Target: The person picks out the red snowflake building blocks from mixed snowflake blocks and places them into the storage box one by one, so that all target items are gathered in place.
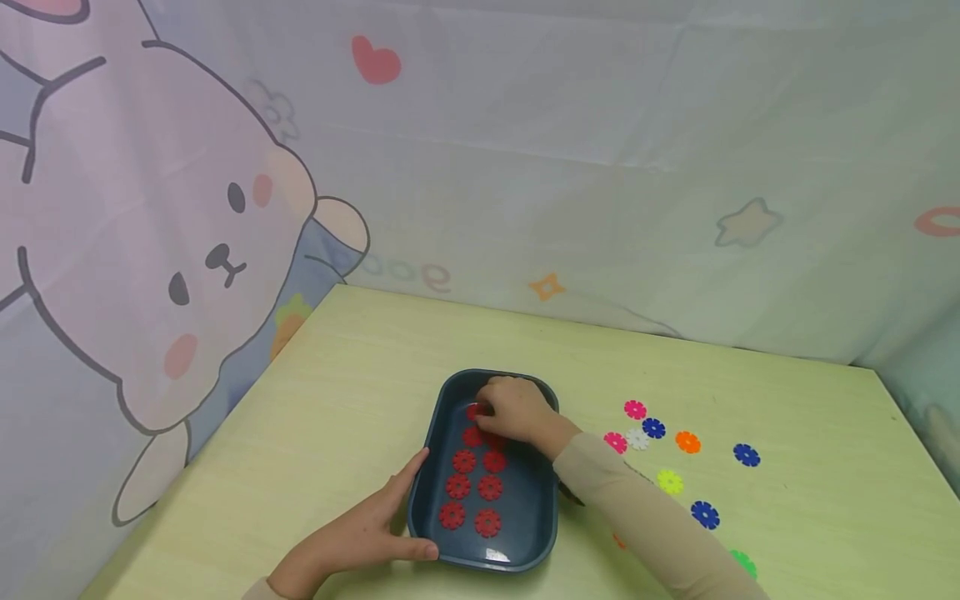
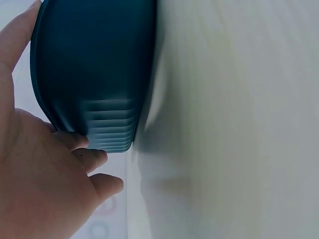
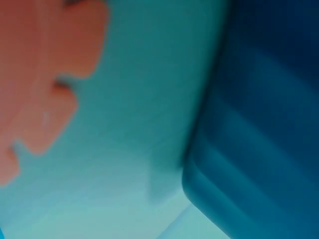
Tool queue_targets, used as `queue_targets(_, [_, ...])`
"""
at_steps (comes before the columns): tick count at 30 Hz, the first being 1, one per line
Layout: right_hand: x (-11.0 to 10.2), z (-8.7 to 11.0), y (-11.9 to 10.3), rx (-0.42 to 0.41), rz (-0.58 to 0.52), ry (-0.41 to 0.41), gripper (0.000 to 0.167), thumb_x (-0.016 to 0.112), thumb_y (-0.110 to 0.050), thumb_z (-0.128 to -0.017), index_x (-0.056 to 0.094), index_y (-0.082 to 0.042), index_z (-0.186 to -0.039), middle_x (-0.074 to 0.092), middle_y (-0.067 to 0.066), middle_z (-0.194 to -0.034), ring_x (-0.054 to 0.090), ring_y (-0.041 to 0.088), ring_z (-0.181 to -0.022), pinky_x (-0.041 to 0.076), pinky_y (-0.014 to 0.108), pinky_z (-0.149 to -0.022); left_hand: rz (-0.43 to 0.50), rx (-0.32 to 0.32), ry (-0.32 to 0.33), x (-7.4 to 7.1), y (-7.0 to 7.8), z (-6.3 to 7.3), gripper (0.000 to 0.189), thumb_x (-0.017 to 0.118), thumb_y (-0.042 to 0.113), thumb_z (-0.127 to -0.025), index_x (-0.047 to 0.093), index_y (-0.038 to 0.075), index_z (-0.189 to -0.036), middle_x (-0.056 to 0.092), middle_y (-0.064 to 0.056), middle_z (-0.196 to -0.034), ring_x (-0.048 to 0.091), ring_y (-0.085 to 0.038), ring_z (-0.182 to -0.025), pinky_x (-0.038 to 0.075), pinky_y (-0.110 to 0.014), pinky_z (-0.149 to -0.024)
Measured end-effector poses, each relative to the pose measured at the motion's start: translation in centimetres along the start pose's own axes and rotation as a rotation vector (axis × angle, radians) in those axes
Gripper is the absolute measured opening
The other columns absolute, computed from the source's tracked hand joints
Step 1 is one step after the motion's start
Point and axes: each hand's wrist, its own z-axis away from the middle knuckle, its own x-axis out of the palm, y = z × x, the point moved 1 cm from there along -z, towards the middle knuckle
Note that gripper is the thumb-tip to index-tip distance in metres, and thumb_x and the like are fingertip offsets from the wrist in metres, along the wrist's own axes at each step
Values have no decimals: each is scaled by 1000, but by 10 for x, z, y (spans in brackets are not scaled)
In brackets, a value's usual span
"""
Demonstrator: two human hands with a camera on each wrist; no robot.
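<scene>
A dark blue tray point(image 1: 517, 550) holds red notched discs point(image 1: 487, 523) laid flat in two columns. My left hand point(image 1: 367, 525) grips the tray's near left corner, its thumb along the near rim and its fingers against the outer wall. The left wrist view shows these fingers point(image 2: 89, 159) bent against the ribbed wall of the tray point(image 2: 94, 64). Inside the tray's far end, my right hand point(image 1: 517, 408) has its fingers curled down and pinches a red disc point(image 1: 473, 412), partly covered by the fingers. The right wrist view does not show this hand.
Loose notched discs, among them an orange one point(image 1: 687, 442), a yellow one point(image 1: 671, 482) and a dark blue one point(image 1: 705, 514), lie on the pale table point(image 1: 825, 500) right of the tray. Close up, the right wrist view has an orange-red disc point(image 3: 30, 74) beside the tray's wall point(image 3: 264, 139).
</scene>
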Motion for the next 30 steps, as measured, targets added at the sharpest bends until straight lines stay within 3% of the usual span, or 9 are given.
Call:
queue_targets(14, [-28, 23, 8, -79, -96, 75, 33, 70, -35, -86, 73, -9, -107, 69, 2, -100, 64, 16, -89, 54, 33, -77, 8, -1, 3, 2, 0, -3, 109, 79, 31, -81, 1, 21, -156, 5, -11, -162, 3, -40, -146, 9, -69, -109])
queue_targets(21, [-46, 49, 24, -141, -141, 179, 29, 76, -30, -82, 73, -10, -102, 67, 0, -90, 54, 8, -67, 49, 24, -63, 0, -3, 15, 3, -1, -3, 110, 80, 31, -80, 1, 20, -156, 5, -12, -162, 2, -41, -146, 7, -68, -110])
queue_targets(24, [-52, 62, 31, -117, -176, 164, 30, 76, -31, -82, 72, -11, -103, 66, -2, -90, 47, 1, -61, 46, 20, -60, -2, -1, 15, 3, -1, -3, 111, 80, 31, -79, 1, 20, -156, 5, -12, -162, 1, -41, -146, 7, -68, -110])
queue_targets(30, [-62, 90, 41, -58, -236, 104, 32, 75, -32, -84, 70, -10, -107, 67, 0, -98, 51, -1, -64, 47, 20, -61, 3, -4, 14, 3, -1, -4, 111, 80, 32, -79, 1, 22, -156, 5, -11, -162, 3, -41, -146, 10, -69, -109])
